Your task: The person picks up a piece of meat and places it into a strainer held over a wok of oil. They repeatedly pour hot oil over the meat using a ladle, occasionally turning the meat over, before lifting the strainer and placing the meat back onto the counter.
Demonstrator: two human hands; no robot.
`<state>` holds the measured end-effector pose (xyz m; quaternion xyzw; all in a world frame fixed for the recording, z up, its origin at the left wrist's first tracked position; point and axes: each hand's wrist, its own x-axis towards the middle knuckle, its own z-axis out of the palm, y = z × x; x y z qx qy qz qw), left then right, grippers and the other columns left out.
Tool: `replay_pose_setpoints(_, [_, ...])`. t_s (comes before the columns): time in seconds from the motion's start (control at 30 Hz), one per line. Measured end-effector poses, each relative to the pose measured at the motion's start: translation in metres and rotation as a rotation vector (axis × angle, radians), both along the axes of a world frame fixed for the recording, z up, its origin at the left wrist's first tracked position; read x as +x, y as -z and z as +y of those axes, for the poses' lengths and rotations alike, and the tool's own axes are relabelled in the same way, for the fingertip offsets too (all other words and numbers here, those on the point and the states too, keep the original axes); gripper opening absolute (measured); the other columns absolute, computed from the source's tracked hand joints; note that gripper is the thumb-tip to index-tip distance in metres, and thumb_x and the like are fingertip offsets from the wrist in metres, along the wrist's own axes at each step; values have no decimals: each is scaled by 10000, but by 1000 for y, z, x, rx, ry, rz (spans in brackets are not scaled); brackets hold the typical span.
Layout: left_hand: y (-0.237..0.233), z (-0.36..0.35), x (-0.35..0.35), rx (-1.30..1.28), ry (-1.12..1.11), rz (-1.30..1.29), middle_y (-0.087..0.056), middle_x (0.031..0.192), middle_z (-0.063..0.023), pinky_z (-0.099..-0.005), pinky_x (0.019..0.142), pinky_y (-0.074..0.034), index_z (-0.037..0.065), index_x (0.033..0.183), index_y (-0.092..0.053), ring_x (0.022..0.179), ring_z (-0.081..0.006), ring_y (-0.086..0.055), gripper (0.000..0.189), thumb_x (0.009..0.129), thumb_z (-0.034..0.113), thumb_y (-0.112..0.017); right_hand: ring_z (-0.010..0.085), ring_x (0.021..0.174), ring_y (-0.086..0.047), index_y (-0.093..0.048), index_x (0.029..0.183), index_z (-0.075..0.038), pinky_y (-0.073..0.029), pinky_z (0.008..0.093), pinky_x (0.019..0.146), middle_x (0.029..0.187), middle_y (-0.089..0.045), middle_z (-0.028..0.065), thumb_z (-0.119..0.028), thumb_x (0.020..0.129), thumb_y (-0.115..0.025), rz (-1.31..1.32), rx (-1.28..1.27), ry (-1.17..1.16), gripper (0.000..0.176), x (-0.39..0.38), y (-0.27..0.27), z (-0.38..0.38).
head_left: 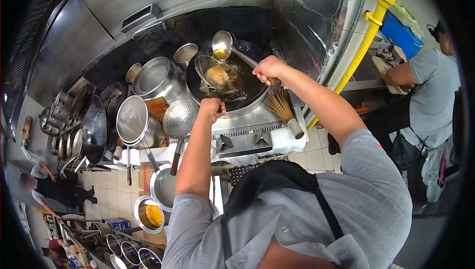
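Observation:
My left hand [212, 110] is closed round the handle of a wire strainer [200, 69], which sits low in a large dark wok [252, 54]. A golden-brown piece of food [217, 76] lies at the strainer, with bubbling oil around it. My right hand [269, 70] grips the wooden-ended handle of a metal ladle [222, 39]. The ladle's bowl is tilted above the food, and yellowish oil shows at its lower edge. Just right of the wok, below my right hand, rests a bamboo brush [280, 105].
Left of the wok stand a perforated skimmer [181, 118], a mesh sieve [132, 120] and a lidded pot [152, 77]. A yellow pipe [363, 46] runs down the right side. One co-worker [430, 86] works at the right; another person [54, 185] is far left.

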<state>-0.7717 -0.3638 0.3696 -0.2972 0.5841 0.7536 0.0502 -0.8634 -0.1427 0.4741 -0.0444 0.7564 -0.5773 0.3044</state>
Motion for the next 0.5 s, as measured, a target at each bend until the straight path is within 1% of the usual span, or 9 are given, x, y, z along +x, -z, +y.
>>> replay_pose_setpoints(0.1, [-1,-5,7,-18,-9,42,-503,646,-119,-285,449,-431,-32,700,-472,518,-177,-478,35,724,-57,-464,215,446,-559,-558,564,21,-436,333,417,580,-583,141,-115,723,-570,340,322,-75,211,-23,38,0])
replay_pose_setpoints(0.17, [-9,-6,16,-66,-48,33,-500,644,-117,-288,445,-426,-33,703,-471,514,-175,-475,23,720,-49,-471,348,755,-618,-610,699,76,-486,380,670,739,-589,279,-146,668,-525,669,620,-70,239,-32,61,4])
replay_pose_setpoints(0.27, [-2,-19,16,-132,-34,21,-494,621,-94,-308,462,-438,-9,755,-467,507,-171,-476,30,731,-27,-462,371,923,-566,-587,869,83,-462,388,795,919,-578,285,-127,695,-552,673,666,21,275,-14,76,15])
replay_pose_setpoints(0.33, [-6,-19,19,-228,4,-2,-490,619,-84,-327,470,-446,6,815,-453,508,-171,-481,65,754,-10,-440,378,845,-588,-605,828,67,-468,385,781,850,-590,279,-110,695,-549,760,758,-111,229,-25,113,23])
replay_pose_setpoints(0.37, [-8,-18,19,-268,-5,-4,-487,612,-84,-329,464,-446,8,814,-451,504,-173,-483,60,756,-3,-440,336,618,-616,-609,735,40,-493,423,611,677,-612,214,-127,726,-541,640,675,-85,181,-9,94,26])
replay_pose_setpoints(0.4, [-15,-22,28,-278,-53,-6,-486,607,-85,-327,455,-445,5,809,-454,499,-176,-484,59,753,-9,-441,226,402,-521,-560,602,-20,-430,399,404,489,-534,96,-148,755,-537,132,291,-20,201,-33,125,27])
replay_pose_setpoints(0.43, [-18,-14,25,-262,-64,3,-485,602,-85,-326,446,-444,1,804,-458,494,-180,-485,57,751,-14,-442,116,355,-416,-482,558,-78,-337,284,309,453,-434,2,-143,783,-522,-228,47,-66,238,-54,141,33])
replay_pose_setpoints(0.47, [-14,-20,24,-270,-76,-7,-485,602,-85,-326,446,-444,1,804,-458,494,-180,-485,57,751,-14,-442,68,335,-369,-467,604,-69,-297,206,292,459,-389,-23,-105,796,-502,-650,-331,62,199,-32,104,39])
replay_pose_setpoints(0.5, [-6,-24,18,-201,-91,-3,-485,601,-87,-324,441,-445,-2,796,-464,490,-183,-486,56,746,-20,-445,35,343,-358,-467,730,-14,-266,168,285,488,-387,-28,-81,806,-491,-823,-462,174,104,-24,84,41])
